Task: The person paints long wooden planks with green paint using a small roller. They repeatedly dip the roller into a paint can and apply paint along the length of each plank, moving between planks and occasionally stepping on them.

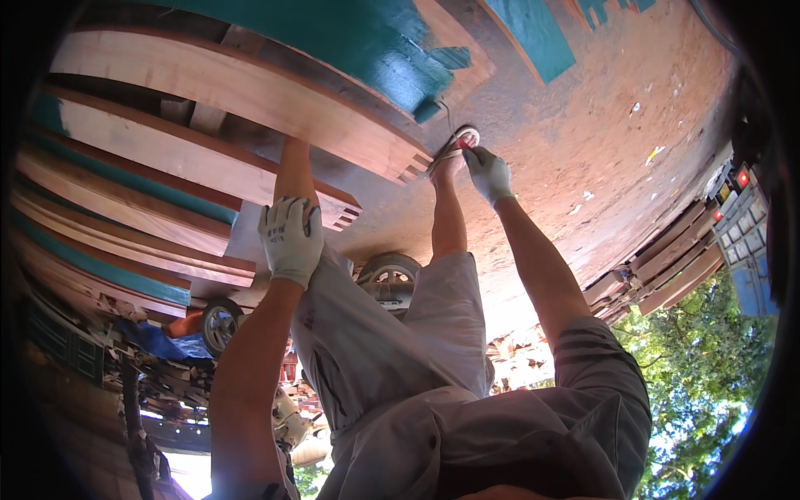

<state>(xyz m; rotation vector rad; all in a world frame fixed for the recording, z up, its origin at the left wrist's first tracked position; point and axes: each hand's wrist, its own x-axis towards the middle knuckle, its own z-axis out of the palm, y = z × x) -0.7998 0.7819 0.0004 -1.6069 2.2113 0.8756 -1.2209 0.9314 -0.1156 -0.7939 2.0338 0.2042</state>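
My right hand (pixel 490 173), in a whitish work glove, is closed round the red handle of a paint roller (pixel 427 110). The roller's thin wire frame bends up to a teal roller head at the edge of a wide board (pixel 367 50) with wet, glossy teal paint. Bare reddish wood shows along that board's right end. My left hand (pixel 290 239), gloved too, lies on my left leg near the knee with its fingers apart from any tool. Just beyond it are bare wooden planks (pixel 208 146) with notched ends.
More planks, some teal-faced (pixel 108 271), lie side by side at the left. Another teal board (pixel 533 37) lies at the top. My sandalled foot (pixel 457 148) stands on the dusty floor (pixel 617 150) beside the roller. Wheels (pixel 390 273) and stacked timber (pixel 667 250) show behind.
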